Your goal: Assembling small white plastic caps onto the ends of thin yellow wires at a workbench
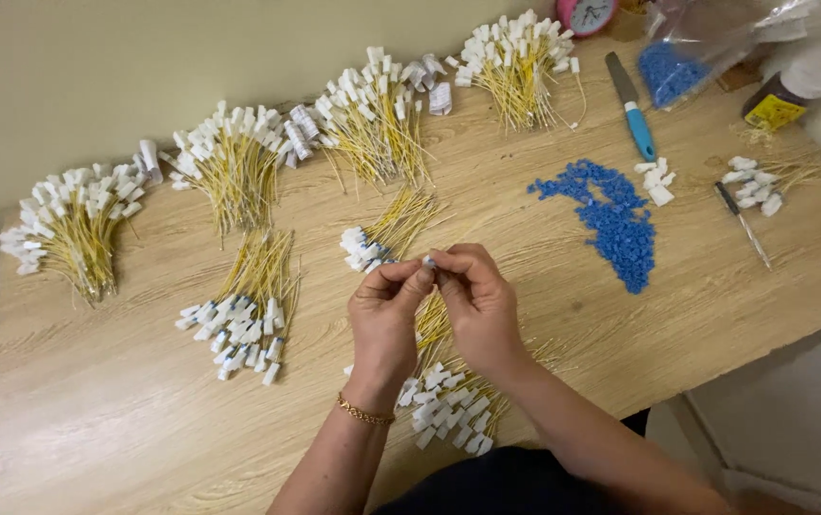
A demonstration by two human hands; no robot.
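My left hand and my right hand meet over the middle of a wooden table. Together their fingertips pinch one small white connector on a thin yellow cable. Under my wrists lies a loose bundle of yellow cables with white connectors. Just beyond my fingers sits a smaller bundle of the same cables. A spread of small blue caps lies to the right of my hands.
Several fanned bundles of yellow cables line the back, such as one at the far left. Another bundle lies left of my hands. A blue-handled tool, a bag of blue caps, a pink clock, a jar and tweezers sit at right.
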